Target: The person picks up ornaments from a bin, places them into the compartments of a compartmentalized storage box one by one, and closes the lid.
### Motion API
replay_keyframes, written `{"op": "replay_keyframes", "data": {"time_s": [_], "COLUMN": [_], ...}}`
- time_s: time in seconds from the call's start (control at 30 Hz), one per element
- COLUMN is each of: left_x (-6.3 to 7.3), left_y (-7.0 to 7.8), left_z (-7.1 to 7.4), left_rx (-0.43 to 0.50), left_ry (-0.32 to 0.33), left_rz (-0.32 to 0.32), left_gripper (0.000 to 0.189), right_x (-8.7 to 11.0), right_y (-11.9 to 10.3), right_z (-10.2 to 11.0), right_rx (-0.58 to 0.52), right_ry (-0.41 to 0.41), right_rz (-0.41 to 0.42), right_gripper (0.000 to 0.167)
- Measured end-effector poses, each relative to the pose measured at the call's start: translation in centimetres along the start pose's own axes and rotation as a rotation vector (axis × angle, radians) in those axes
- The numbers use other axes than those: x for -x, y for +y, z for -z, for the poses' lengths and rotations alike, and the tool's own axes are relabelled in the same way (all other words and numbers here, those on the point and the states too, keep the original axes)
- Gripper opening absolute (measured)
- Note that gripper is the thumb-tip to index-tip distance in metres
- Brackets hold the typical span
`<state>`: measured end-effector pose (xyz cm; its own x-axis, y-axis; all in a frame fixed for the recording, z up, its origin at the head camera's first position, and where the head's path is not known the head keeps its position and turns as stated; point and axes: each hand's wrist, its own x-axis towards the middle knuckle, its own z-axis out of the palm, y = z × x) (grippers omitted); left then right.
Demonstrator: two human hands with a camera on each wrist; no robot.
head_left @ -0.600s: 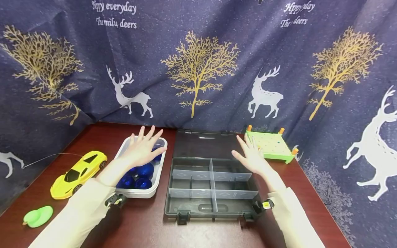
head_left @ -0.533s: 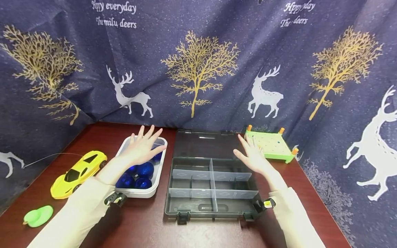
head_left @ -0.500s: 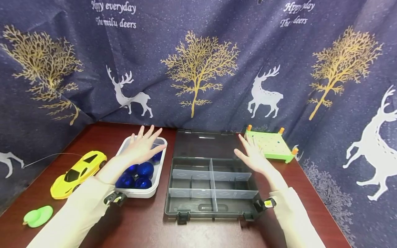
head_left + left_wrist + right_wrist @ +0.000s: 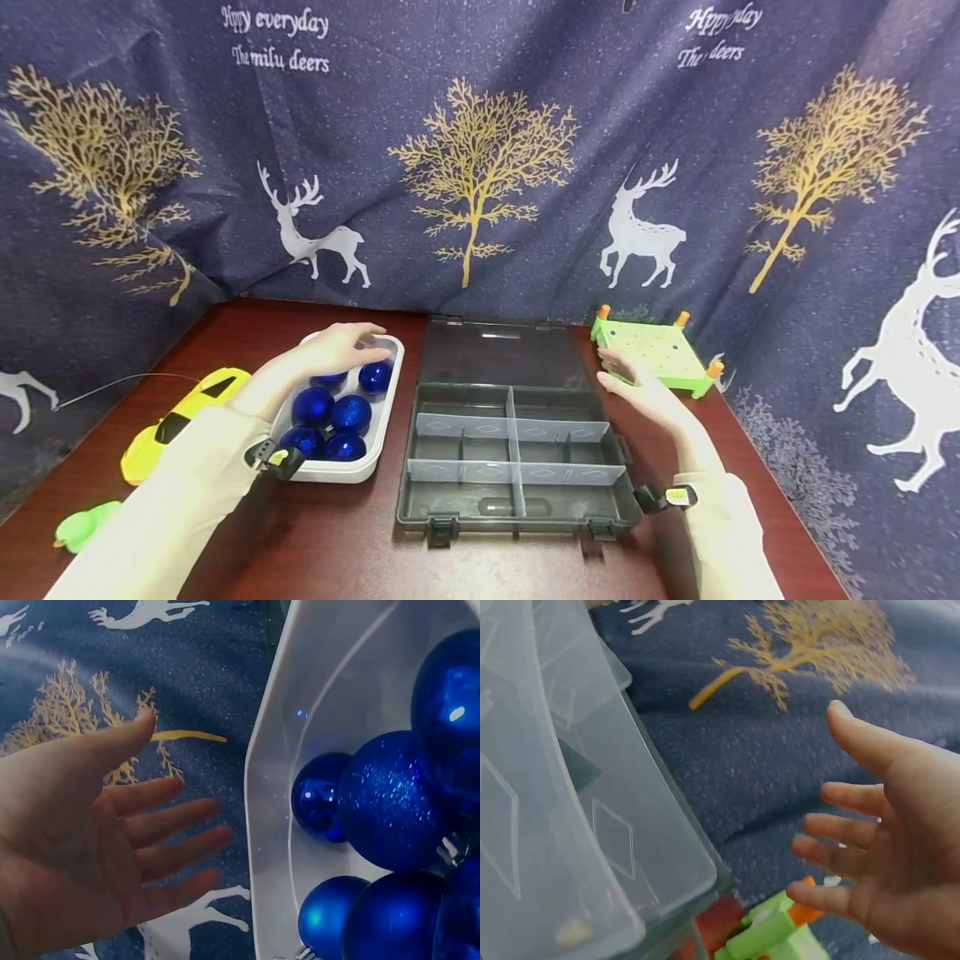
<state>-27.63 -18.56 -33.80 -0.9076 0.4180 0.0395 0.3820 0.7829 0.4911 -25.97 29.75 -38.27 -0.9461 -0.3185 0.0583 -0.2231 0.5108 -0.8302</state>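
Note:
Over the back of a white plastic tub [image 4: 384,433], my left hand [image 4: 333,350] holds nothing, its fingers loosely bent. Several blue Christmas baubles [image 4: 352,413] lie in the tub, some shiny and some glittery. In the left wrist view the palm [image 4: 75,847] is beside the tub wall, apart from the baubles [image 4: 390,799]. My right hand [image 4: 648,396] is also without any object, just right of an open dark clear organizer box [image 4: 517,525] with translucent dividers [image 4: 558,473]. The right wrist view shows that hand [image 4: 907,847] with thumb and fingers apart.
Behind the right hand stands a light-green toy table [image 4: 656,350] with orange pegs. A yellow toy car [image 4: 198,408] and a green toy duck [image 4: 82,527] lie at left, partly behind the left sleeve. The box lid [image 4: 498,354] lies folded back toward the printed curtain [image 4: 540,292].
Both hands were spread flat and have relaxed, fingers drooping. The right hand has moved right and nearer. The left hand uncovers more baubles, and the left forearm covers more of the car and duck.

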Motion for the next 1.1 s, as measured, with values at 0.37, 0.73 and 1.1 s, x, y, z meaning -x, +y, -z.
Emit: {"op": "replay_keyframes", "data": {"time_s": [0.37, 0.73, 1.1], "left_x": [-1.9, -2.9, -3.3], "left_y": [-2.0, -3.3, -3.4], "left_z": [0.6, -0.2, -1.1], "left_rx": [0.087, 0.126, 0.036], "left_ry": [-0.106, -0.307, -0.354], "left_rz": [-0.002, 0.052, 0.079], "left_gripper": [0.052, 0.066, 0.067], "right_x": [1.0, 1.9, 1.8], "right_y": [4.2, 7.1, 8.6], "right_z": [1.5, 0.1, 0.6], "right_rx": [-0.189, -0.379, -0.556], "right_ry": [-0.066, -0.118, -0.258], "right_rz": [0.081, -0.039, 0.109], "right_gripper": [0.048, 0.054, 0.051]}}
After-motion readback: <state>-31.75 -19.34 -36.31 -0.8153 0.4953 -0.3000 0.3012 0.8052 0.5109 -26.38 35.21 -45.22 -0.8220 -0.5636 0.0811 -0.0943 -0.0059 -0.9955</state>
